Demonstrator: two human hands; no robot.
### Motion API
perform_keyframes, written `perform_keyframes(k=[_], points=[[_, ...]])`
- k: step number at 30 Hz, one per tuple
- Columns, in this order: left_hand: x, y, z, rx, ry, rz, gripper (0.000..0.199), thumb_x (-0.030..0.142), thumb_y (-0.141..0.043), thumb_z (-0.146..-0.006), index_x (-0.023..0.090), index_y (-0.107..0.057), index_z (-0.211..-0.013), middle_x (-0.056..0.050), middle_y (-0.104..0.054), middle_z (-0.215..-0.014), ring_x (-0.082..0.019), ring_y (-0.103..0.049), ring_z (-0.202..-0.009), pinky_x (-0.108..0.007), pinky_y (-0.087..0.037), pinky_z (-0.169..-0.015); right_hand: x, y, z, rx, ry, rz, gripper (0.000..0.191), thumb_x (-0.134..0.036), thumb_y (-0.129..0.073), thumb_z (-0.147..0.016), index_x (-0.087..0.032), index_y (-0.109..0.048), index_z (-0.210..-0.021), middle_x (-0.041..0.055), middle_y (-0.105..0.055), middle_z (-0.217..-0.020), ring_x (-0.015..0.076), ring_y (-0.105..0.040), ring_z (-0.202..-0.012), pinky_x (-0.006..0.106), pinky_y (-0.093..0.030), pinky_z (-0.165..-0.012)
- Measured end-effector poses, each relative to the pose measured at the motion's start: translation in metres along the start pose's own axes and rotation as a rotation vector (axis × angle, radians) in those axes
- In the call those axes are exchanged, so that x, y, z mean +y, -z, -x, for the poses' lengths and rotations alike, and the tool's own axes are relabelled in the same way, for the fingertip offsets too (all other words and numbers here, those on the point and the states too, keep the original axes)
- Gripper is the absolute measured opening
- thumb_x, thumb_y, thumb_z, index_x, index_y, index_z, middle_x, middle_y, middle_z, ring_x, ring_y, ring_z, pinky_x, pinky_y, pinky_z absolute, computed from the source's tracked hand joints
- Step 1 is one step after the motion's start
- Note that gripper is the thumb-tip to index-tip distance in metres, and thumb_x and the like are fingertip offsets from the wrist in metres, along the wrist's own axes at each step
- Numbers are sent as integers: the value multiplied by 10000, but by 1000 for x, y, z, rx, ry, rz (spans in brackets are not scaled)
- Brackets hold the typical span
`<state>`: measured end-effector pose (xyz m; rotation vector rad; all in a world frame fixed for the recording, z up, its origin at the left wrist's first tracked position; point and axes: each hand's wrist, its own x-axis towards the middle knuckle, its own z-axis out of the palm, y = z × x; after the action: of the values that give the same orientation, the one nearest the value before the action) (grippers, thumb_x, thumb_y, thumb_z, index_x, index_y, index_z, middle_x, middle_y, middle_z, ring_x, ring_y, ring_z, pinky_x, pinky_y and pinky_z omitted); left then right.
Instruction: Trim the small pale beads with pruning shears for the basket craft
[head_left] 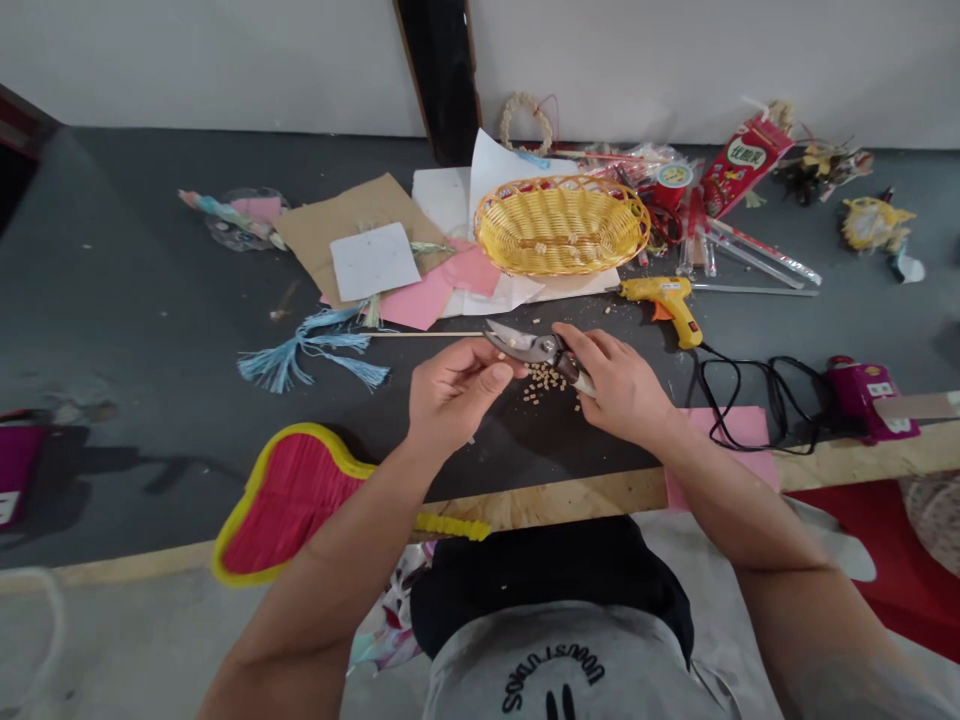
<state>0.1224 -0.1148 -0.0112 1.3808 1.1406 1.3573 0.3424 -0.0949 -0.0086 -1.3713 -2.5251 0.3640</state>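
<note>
My right hand [626, 385] is closed around the handles of a pair of pruning shears [536, 347], whose blades point left toward my left hand. The fingers of my left hand [461, 390] are pinched together right at the blades. A small pale bit shows by the fingertips, too small to name. Below the shears, many tiny cut pale pieces [546, 382] lie scattered on the dark table. Just beyond my left hand runs a thin light stick [420, 334], with a blue tassel [307, 350] near its left end.
A yellow woven basket [562, 230] stands at the back among paper sheets [375, 262]. To the right lie a yellow glue gun [667, 300], its black cord [739, 400] and a purple box [870, 400]. A red heart-like shape with yellow edging [292, 500] overhangs the front edge.
</note>
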Motion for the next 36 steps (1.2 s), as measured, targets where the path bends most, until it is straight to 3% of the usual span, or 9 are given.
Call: perform_keyframes(k=[6,13,27,36], points=[[2,1,-1,39,-34,-103,292,458,-725,-887,184,-749,-787,-49,-761,-710,-101,-567,-511,-222,-452,-474,2,-4,-1,12,15,47,773,-164,-501,-813,-176,-331,-1568,175,-594,-1309,322,-566,-1151,460,-487,-917],[-4,6,1,-5,-39,-112,342,456,-682,-920,179,-741,-728,-45,-734,-645,-109,-565,-498,-225,-422,-462,1,-2,0,-42,34,97,836,-173,-505,-803,-174,-264,-1603,177,-561,-1373,335,-527,-1165,470,-459,-894],[-10,5,5,-8,14,-25,333,453,-673,-932,188,-739,-742,-49,-761,-710,-99,-538,-515,-233,-399,-479,-4,-2,1,-36,2,9,664,-153,-493,-841,-186,-444,-1502,133,-658,-1225,269,-625,-1039,393,-492,-901],[-2,0,-1,41,-23,-76,267,437,-751,-871,177,-764,-814,-46,-763,-728,-99,-580,-532,-220,-434,-486,1,-7,-2,0,-3,81,784,-155,-502,-809,-161,-327,-1572,177,-597,-1327,319,-571,-1154,443,-467,-910]])
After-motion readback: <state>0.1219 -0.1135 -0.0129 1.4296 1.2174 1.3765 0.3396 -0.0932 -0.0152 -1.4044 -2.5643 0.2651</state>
